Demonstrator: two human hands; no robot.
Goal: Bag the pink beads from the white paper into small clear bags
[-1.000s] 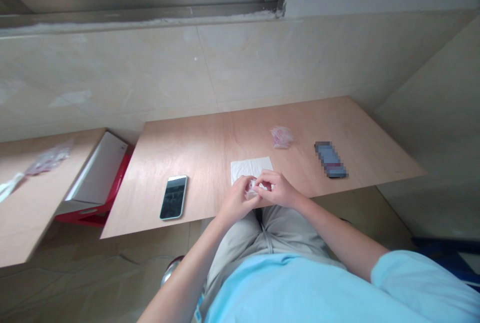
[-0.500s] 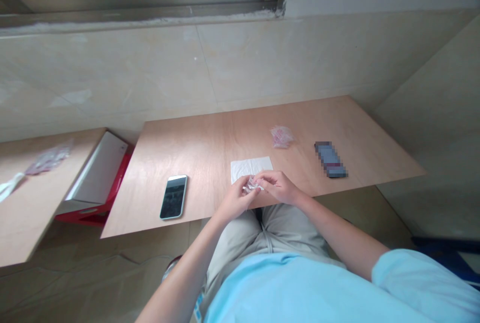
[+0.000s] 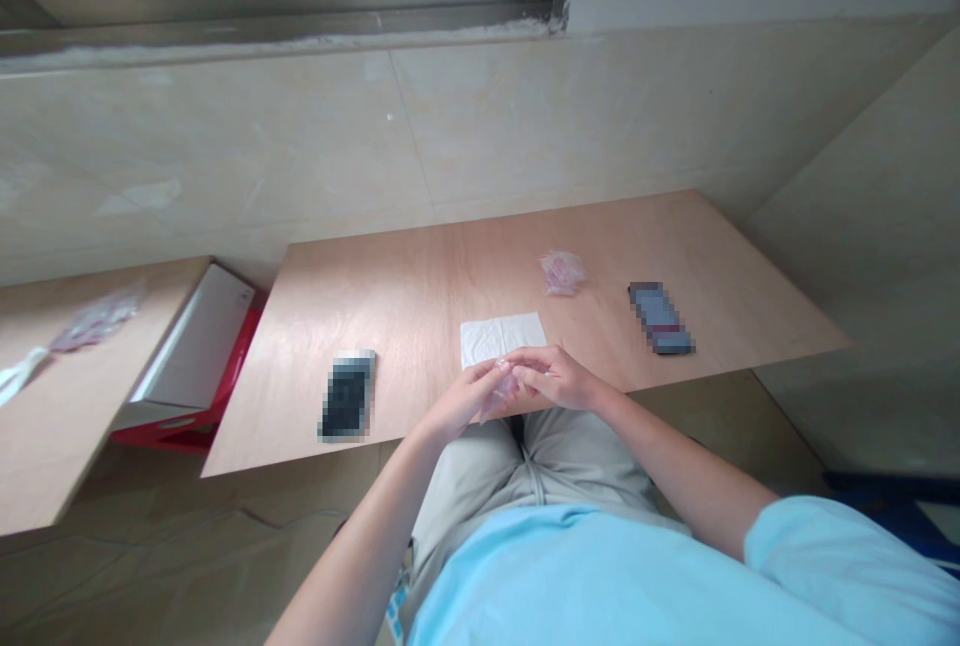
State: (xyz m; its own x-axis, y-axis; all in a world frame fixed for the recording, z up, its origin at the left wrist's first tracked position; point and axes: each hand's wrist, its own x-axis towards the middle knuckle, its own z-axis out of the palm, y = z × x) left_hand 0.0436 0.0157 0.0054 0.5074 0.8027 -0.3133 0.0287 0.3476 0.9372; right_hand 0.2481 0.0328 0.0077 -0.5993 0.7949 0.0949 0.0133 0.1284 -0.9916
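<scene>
Both of my hands meet at the front edge of the wooden table (image 3: pixel 420 296), around a small clear plastic bag (image 3: pixel 501 394). My left hand (image 3: pixel 461 398) is closed on the bag from the left side. On the other side, my right hand (image 3: pixel 556 376) grips it too, fingers curled and fingertips nearly touching the left ones. Part of the bag is covered by my fingers, and I cannot make out any contents. Just behind my hands lies a white tissue (image 3: pixel 501 334), flat on the table.
A crumpled clear bag with pink marks (image 3: pixel 562 272) lies farther back. One phone (image 3: pixel 347 396) rests at the left, another phone (image 3: pixel 661 318) at the right. Beyond the left gap, a second table (image 3: pixel 45 446) holds plastic packaging (image 3: pixel 97 319); a white box (image 3: pixel 196 341) stands between.
My fingertips have drawn closer together at the top of the bag. The bag now hangs lower between my hands, toward the table edge. The other objects have stayed put.
</scene>
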